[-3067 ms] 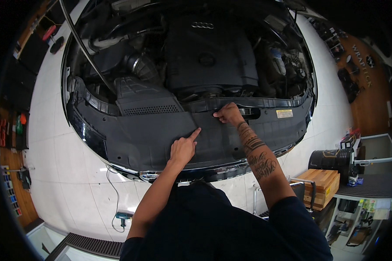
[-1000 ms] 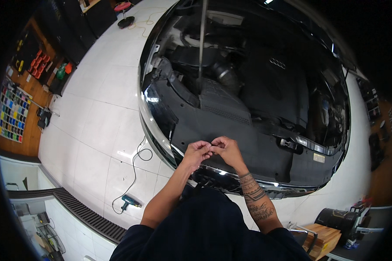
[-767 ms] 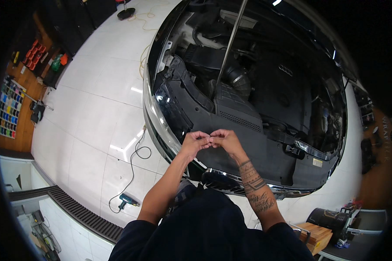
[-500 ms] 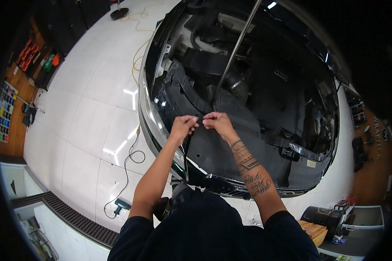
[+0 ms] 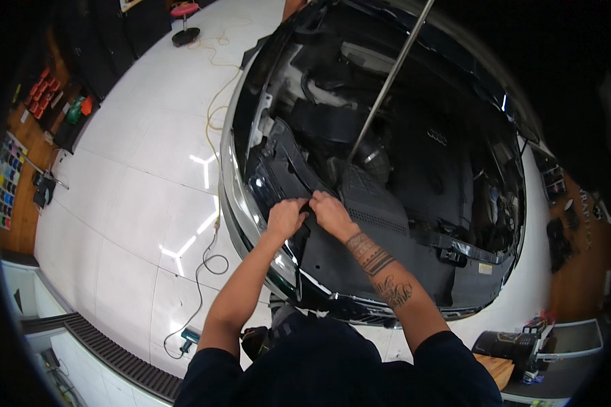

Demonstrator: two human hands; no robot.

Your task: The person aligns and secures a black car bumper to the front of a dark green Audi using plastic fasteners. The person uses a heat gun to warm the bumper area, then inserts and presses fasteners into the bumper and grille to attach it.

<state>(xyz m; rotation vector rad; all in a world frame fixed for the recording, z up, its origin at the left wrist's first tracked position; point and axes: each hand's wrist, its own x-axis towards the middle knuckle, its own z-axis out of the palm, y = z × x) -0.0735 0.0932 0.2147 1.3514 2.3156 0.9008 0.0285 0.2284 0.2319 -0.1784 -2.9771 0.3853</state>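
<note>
My left hand (image 5: 288,217) and my right hand (image 5: 330,214) are close together over the front left part of a car's engine bay. Both have their fingers closed, thumbs and fingertips meeting at the edge of the black plastic front cover (image 5: 332,261). Whatever lies between the fingertips is hidden by the hands. Just beyond my right hand is a black housing with a row of small holes (image 5: 373,197). Deeper in the bay sits the dark engine cover (image 5: 436,166).
A metal rod (image 5: 390,78) slants up from the bay. Along the car's left side runs its pale headlight edge (image 5: 232,183). A teal corded power tool (image 5: 189,338) lies on the white floor, joined to a yellow cable (image 5: 212,136). A red stool (image 5: 184,11) stands far off.
The view has shifted slightly. Both hands have come down onto the black plastic, and their fingers have curled more tightly. The gap between the hands has narrowed.
</note>
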